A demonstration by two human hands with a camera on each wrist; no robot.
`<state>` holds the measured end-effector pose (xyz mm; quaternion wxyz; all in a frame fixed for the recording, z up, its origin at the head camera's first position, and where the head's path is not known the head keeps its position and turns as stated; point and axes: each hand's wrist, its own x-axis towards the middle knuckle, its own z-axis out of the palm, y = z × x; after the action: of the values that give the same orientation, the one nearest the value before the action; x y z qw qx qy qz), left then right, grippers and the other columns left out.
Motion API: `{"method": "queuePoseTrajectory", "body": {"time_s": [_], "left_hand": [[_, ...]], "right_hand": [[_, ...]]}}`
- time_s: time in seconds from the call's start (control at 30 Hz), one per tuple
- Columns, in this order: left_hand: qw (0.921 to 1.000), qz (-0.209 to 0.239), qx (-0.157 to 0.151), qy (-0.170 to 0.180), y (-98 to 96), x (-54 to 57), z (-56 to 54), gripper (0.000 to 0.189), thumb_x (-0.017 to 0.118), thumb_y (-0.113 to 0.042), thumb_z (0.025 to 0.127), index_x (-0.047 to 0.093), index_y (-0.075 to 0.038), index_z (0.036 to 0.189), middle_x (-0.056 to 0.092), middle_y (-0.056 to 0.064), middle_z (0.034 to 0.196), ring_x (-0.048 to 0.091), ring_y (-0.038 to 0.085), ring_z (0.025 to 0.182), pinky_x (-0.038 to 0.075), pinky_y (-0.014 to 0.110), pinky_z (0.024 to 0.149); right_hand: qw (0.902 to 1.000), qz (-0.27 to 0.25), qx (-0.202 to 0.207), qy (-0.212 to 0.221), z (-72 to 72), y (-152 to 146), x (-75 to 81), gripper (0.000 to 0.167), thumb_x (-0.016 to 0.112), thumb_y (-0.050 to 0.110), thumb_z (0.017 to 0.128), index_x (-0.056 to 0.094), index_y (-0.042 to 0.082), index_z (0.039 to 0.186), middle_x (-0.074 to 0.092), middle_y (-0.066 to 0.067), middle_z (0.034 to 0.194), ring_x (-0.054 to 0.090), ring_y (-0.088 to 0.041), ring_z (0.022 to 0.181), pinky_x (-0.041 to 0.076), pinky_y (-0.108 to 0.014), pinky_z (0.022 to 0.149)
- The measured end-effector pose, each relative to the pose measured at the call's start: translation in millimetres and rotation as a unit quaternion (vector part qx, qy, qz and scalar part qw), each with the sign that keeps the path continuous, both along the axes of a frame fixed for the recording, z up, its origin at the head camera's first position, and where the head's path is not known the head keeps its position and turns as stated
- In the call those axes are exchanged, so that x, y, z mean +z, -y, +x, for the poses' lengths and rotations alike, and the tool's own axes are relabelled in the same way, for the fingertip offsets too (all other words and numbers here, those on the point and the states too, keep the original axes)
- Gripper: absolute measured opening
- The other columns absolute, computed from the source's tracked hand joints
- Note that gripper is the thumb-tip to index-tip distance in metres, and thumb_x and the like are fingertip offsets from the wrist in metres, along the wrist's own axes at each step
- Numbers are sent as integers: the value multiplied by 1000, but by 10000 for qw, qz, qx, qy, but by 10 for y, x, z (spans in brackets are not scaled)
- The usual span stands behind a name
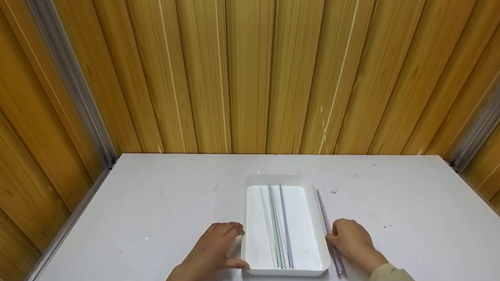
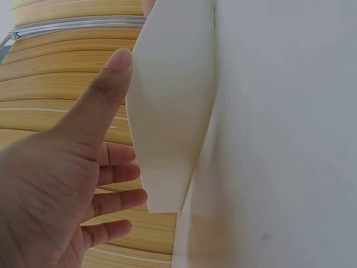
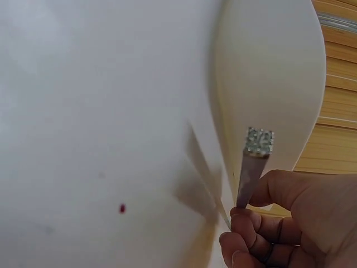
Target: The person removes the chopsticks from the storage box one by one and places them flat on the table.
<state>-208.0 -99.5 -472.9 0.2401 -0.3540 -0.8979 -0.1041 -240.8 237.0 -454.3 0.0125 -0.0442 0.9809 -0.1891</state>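
A white rectangular tray [image 1: 311, 271] stands on the table with several slim chopsticks [image 1: 274, 228] lying lengthwise in it, some greenish and one purple. Just outside its right wall, my right hand [image 1: 351, 238] pinches a purple chopstick [image 1: 323, 212] between thumb and fingers. The chopstick's square, glittery silver end [image 3: 260, 142] points toward the near side, and its thin tip toward the back. At the tray's near left corner is my left hand [image 1: 214, 247], thumb by the front edge and fingers along the left wall. In the left wrist view its fingers are spread and fairly straight against the rim.
The white table [image 1: 170, 206] reaches back to a wood-patterned panel wall [image 1: 248, 67]. Grey metal posts [image 1: 76, 82] stand at both back corners. A small red speck [image 3: 122, 208] and some dark marks dot the tabletop.
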Motion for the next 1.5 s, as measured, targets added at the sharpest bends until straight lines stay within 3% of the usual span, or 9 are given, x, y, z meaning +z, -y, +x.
{"method": "queuePoseTrajectory", "body": {"time_s": [0.4, 1.07, 1.4, 1.5], "left_hand": [[9993, 173, -178, -269, -1, -25, -19, 68, 71, -61, 64, 60, -10, 106, 66, 2, 112, 62, 16, 104, 53, 33, 91], [9988, 177, -203, -415, 3, -45, -53, 67, 71, -63, 64, 62, -10, 105, 65, 2, 111, 63, 16, 101, 53, 32, 88], [9992, -112, 83, 380, -5, 14, -14, 68, 70, -62, 68, 62, -10, 110, 64, 2, 118, 62, 19, 107, 51, 34, 93], [9991, -88, 65, 401, -8, 15, -12, 67, 69, -62, 68, 62, -10, 110, 64, 2, 117, 62, 19, 107, 52, 34, 93]], "right_hand": [[10000, 25, 21, 43, -5, 9, -64, 20, 66, 15, 85, 56, 7, 69, 52, 0, 62, 46, -15, 59, 35, -26, 52], [10000, 79, 4, 13, -6, 5, -54, 20, 65, 16, 83, 55, 8, 68, 51, 1, 61, 46, -15, 59, 34, -26, 52], [9998, 106, -67, 178, -16, -14, -15, 19, 66, 19, 84, 57, 8, 71, 52, 1, 64, 47, -15, 61, 35, -26, 53], [9997, 140, -83, 180, -23, -17, 10, 19, 66, 20, 85, 58, 7, 73, 53, 0, 65, 47, -15, 61, 36, -26, 53]]}}
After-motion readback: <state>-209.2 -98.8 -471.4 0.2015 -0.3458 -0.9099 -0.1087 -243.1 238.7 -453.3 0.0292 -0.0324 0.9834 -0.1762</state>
